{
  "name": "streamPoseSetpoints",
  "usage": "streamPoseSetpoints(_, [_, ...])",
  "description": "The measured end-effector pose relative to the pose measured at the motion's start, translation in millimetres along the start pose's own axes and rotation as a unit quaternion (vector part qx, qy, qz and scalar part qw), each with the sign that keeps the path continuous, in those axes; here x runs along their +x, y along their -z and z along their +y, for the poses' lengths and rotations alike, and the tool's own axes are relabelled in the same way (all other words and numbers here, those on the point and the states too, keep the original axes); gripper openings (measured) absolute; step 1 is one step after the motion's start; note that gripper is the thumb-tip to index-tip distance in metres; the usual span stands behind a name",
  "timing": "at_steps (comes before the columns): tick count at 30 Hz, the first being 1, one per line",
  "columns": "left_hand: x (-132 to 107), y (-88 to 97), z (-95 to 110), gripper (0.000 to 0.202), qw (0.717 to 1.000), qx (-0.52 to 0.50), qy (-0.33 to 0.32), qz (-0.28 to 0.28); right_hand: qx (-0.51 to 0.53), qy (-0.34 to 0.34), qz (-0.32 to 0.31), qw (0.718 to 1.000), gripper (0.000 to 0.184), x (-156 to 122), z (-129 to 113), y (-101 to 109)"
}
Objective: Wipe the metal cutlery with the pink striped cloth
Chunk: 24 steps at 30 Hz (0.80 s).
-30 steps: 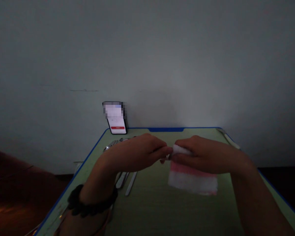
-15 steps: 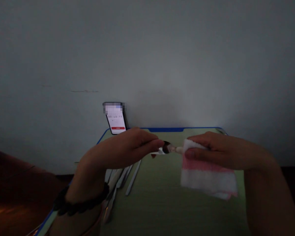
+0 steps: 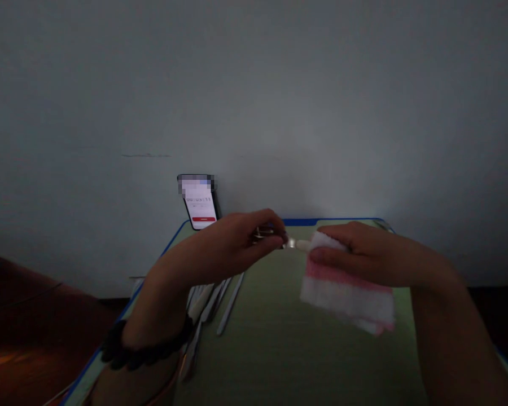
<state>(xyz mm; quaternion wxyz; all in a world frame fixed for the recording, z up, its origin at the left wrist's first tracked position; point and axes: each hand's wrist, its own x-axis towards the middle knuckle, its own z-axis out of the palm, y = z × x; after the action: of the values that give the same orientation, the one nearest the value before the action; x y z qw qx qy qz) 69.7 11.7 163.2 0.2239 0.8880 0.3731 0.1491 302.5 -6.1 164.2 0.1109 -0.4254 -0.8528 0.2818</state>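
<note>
Above the desk (image 3: pixel 279 355), the left hand (image 3: pixel 228 248) has its grip closed on a metal utensil (image 3: pixel 291 243), while the right hand (image 3: pixel 364 254) has its grip pinched shut on a pink-and-white cloth (image 3: pixel 347 293) at the utensil's other end.

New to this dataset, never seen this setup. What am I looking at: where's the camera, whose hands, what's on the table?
No machine here: one camera on a person's head looks down at their own bare hands. The left hand pinches a small metal utensil, probably a spoon; the right hand holds a white-and-pink cloth against its other end. More cutlery lies on the green table, and a phone leans on the wall behind.
</note>
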Motion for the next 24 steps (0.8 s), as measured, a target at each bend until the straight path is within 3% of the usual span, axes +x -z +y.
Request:
streamPoseSetpoints(3, [-4,1.1,-1,0.032,0.998,-0.058,-0.026,0.026,0.107,-0.033,-0.009,0.994,0.036,-3,7,0])
streamPoseSetpoints(6, [-9,5.5,1,0.032,0.995,-0.05,-0.05,0.071,0.221,-0.067,-0.028,0.973,0.037,-5,14,0])
streamPoseSetpoints(9, [-12,9.0,4,0.029,0.994,-0.05,-0.05,0.081,0.273,-0.063,-0.054,0.959,0.036,-3,15,-1])
streamPoseSetpoints(17, [-3,0.0,-6,0.023,0.993,-0.09,0.015,0.079,0.102,0.003,0.028,0.994,0.035,17,9,-4])
streamPoseSetpoints(21, [1,-5.2,-17,0.02,0.986,-0.086,0.044,0.136,0.093,0.007,0.061,0.994,0.033,26,10,-11])
streamPoseSetpoints(24, [7,-5.7,-21,0.018,0.981,-0.079,0.03,0.175,0.104,-0.008,0.082,0.991,0.032,27,9,-11])
